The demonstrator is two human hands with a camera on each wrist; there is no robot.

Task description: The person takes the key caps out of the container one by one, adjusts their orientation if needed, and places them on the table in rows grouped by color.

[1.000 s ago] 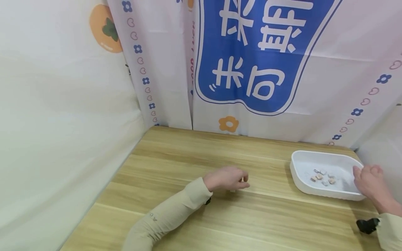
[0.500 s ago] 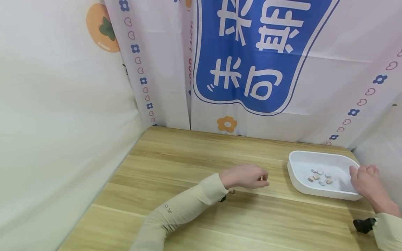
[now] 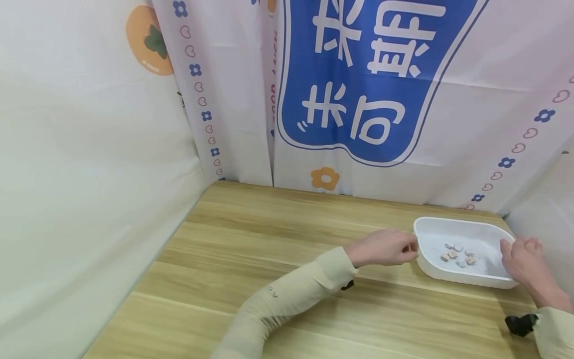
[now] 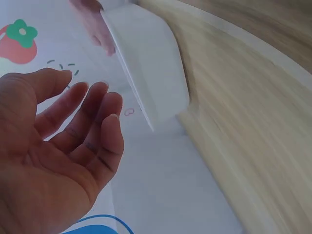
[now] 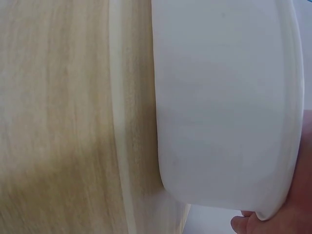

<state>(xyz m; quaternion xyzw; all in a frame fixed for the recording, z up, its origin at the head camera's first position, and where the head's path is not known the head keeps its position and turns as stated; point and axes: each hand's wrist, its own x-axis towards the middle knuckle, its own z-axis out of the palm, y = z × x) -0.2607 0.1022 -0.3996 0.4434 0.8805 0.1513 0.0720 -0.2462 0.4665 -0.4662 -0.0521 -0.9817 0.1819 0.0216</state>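
Note:
A white rectangular tray (image 3: 471,280) stands at the right of the table, with several small white and tan pieces (image 3: 453,254) lying in it. Their exact kind is too small to tell. My right hand (image 3: 526,264) grips the tray's right end; in the right wrist view, part of that hand (image 5: 280,222) wraps the rim below the tray's side wall (image 5: 226,107). At the tray's left end is my left hand (image 3: 381,248). The left wrist view shows this hand (image 4: 73,122) loosely curled, holding nothing, apart from the tray (image 4: 151,63).
The wooden table (image 3: 251,239) runs to a printed cloth (image 3: 242,124) hanging behind it. White cloth (image 3: 89,174) hangs along the left side. A black wrist camera (image 3: 521,324) sits under the right wrist.
My left hand has moved right across the table to the tray's left end. The small piece seen below that arm earlier is now out of sight. The right hand stays on the tray.

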